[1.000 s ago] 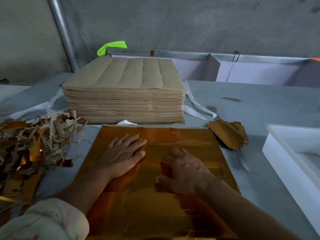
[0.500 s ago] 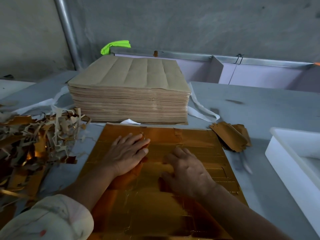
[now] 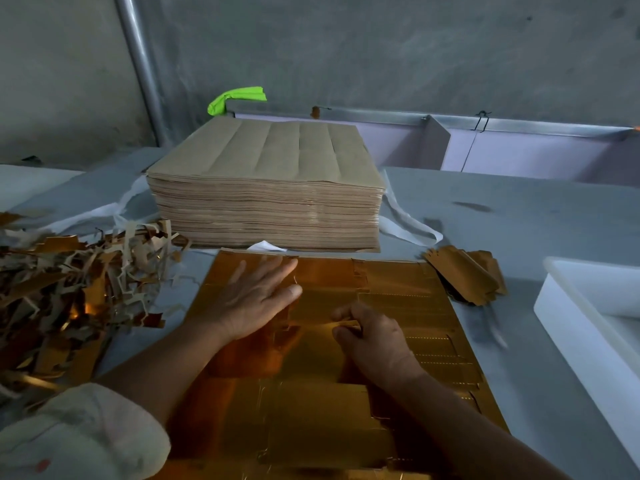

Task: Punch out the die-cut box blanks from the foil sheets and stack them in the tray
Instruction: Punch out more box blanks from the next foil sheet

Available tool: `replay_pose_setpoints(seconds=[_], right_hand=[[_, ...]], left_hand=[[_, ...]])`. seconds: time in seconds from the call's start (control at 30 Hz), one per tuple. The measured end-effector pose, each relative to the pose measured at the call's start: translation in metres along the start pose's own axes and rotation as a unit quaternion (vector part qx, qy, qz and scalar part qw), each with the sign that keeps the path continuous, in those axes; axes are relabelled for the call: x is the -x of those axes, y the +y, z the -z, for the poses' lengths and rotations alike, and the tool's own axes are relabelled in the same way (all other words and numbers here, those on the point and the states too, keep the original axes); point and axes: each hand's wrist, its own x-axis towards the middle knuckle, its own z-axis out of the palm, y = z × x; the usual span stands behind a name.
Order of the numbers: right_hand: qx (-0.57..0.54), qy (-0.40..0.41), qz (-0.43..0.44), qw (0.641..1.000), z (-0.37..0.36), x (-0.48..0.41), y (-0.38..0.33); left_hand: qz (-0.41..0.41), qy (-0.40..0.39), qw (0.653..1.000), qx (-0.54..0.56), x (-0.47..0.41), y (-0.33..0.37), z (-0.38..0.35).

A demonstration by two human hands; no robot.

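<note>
1. Foil sheet point(image 3: 408, 299): gold metallic face, glossy and mirror-like, with die-cut score lines.
2. Sheet stack point(image 3: 266, 202): matt brown paper backing, faintly creased on top.
3. Scrap pile point(image 3: 69, 289): mixed strips, some matt kraft paper, some shiny gold.
4. Tray point(image 3: 568, 323): smooth white plastic.
5. Counter point(image 3: 519, 209): matt grey surface.
6. Pipe point(image 3: 138, 64): dull metal.

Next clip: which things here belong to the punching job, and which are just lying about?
Job: gold foil sheet, pressed flat by the left hand, pinched by the right hand; stack of sheets behind it; punched blanks beside it; white tray.
Lying about: scrap heap; white straps by the stack; green object; metal pole.
</note>
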Motion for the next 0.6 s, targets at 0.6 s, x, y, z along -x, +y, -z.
replay_pose_setpoints(seconds=[0.6], right_hand=[[-0.098,0.027,-0.024,0.995,0.005,0.003,0.0]], left_hand=[[-0.061,-0.102,0.984,-0.13,0.048,0.005,-0.024]])
